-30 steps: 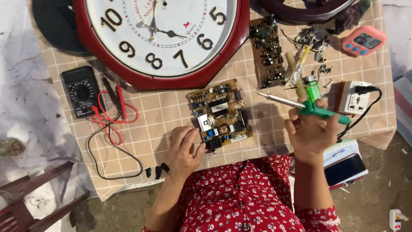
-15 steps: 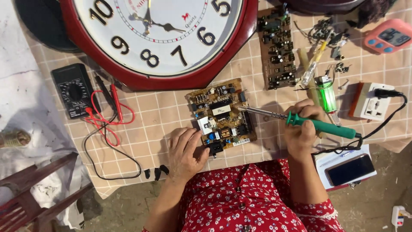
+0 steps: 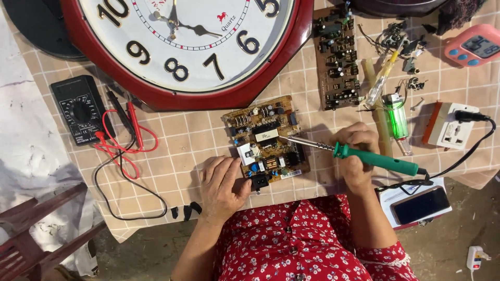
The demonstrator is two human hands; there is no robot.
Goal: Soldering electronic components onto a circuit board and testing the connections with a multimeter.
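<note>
A person in a red floral top works at a table under a checked cloth. The right hand is curled around the green handle of a soldering iron, fingers pressed together on the grip, its metal tip resting on the middle of a brown circuit board. The left hand lies flat on the cloth at the board's near left corner, fingers together, the fingertips touching the board's edge.

The board lies tilted near the middle of the cloth, close to the table's near edge and the person's body. Bare cloth lies to its left, as far as the red and black probe leads that loop from a black multimeter near the left edge. Just beyond the board, the red rim of a large wall clock closes off the far side.

To the right the table is crowded: a second circuit board at the far edge, a green lighter just beyond the right hand, loose small parts, and a white socket block with a black plug in it. The iron's black cord runs from the handle's end towards that block. A phone lies on a white box off the near right corner, and a pink timer sits at the far right.
</note>
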